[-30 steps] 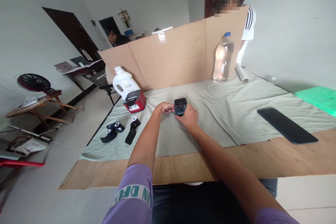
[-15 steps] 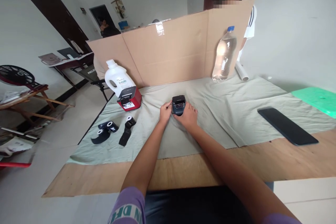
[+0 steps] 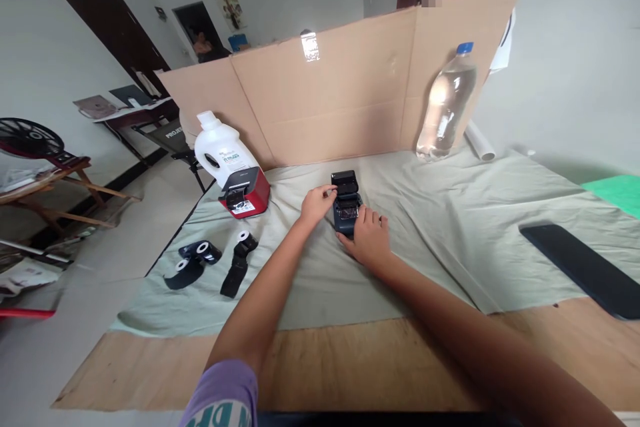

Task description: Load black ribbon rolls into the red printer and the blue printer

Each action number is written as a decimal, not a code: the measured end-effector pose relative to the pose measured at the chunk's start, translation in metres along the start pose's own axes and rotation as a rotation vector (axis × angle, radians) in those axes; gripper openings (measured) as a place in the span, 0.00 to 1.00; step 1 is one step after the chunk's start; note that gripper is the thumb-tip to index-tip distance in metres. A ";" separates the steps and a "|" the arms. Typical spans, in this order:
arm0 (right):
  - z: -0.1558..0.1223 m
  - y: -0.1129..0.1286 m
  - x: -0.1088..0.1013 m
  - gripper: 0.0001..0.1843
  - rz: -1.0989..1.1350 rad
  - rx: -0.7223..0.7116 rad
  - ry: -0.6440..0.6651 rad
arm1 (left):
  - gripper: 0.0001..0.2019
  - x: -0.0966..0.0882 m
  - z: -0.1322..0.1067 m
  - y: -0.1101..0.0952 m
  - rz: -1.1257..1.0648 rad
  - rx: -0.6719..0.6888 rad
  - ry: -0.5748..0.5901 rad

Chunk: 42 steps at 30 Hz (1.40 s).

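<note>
A small dark label printer (image 3: 345,221) stands on the cloth in front of me, its lid (image 3: 345,180) swung up and back. Inside the body a dark compartment shows, though its contents are hard to make out. My right hand (image 3: 373,237) is wrapped around the right side and near end of the body. At the left edge by the hinge, my left hand (image 3: 316,205) has thumb and fingers closed on the lid. To the left lie black label rolls (image 3: 200,255), one with a loose strip (image 3: 234,275) unrolled toward me.
A red-and-black label printer (image 3: 255,193) stands before a white jug (image 3: 220,147). A cardboard screen (image 3: 325,107) crosses the back, with a water bottle (image 3: 447,103) against it. A phone (image 3: 580,267) lies right, near a green plastic piece (image 3: 617,193). Someone is behind the screen.
The label printer's lid has gone from closed to raised, with my left hand moving up along it. My right hand keeps holding the body. The view has shifted closer.
</note>
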State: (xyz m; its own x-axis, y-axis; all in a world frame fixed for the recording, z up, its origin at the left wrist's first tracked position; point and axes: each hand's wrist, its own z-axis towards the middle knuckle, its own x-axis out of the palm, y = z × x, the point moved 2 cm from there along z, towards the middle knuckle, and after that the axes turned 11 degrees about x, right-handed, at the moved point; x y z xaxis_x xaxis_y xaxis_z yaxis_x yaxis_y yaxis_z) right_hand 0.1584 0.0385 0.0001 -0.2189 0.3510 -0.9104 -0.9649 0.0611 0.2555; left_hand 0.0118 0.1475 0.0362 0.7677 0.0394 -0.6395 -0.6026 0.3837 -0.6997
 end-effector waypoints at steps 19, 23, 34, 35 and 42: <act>0.003 -0.006 0.002 0.46 0.029 -0.015 -0.021 | 0.12 -0.083 -0.031 -0.030 0.087 0.195 -0.053; 0.002 -0.007 0.004 0.46 0.007 -0.018 -0.041 | 0.16 -0.150 -0.079 -0.008 0.253 0.079 -0.134; 0.003 -0.006 0.000 0.45 0.027 -0.028 -0.021 | 0.16 -0.235 -0.160 0.059 0.697 -0.296 0.050; 0.003 -0.006 0.000 0.44 0.030 -0.025 -0.018 | 0.16 -0.226 -0.163 0.066 0.724 -0.302 0.070; 0.002 -0.007 0.001 0.45 0.043 -0.025 -0.012 | 0.21 -0.198 -0.168 0.077 0.882 -0.325 0.015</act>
State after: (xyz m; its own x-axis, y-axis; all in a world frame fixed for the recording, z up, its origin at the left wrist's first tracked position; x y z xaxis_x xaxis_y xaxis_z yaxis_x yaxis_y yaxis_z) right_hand 0.1651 0.0403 -0.0016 -0.2590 0.3643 -0.8946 -0.9578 0.0224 0.2864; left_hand -0.2232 0.0137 0.0555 0.0033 0.1806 -0.9836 -0.9984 -0.0554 -0.0135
